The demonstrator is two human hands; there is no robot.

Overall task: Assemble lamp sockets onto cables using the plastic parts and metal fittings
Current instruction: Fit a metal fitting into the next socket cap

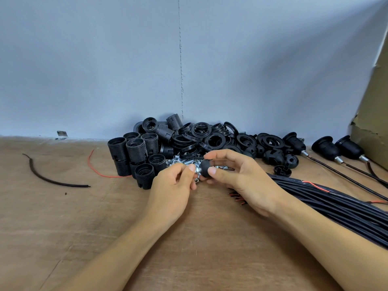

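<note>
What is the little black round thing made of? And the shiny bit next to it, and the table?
The small black dome-shaped cap looks like plastic: matt, smooth and moulded. The short silver fitting seems to be metal, since it glints brightly. The brown tabletop is probably wood or plywood; grain lines show.

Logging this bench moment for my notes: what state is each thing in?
Left hand: pinches the metal fitting.
Right hand: holds the black cap by thumb and fingers.
Metal fitting: at the cap's neck; seated or not, unclear.
Socket bodies: loose, several upright.
Rings: heaped loose.
Cable bundle: lying flat.
Finished sockets: on cables, lying down.
</note>
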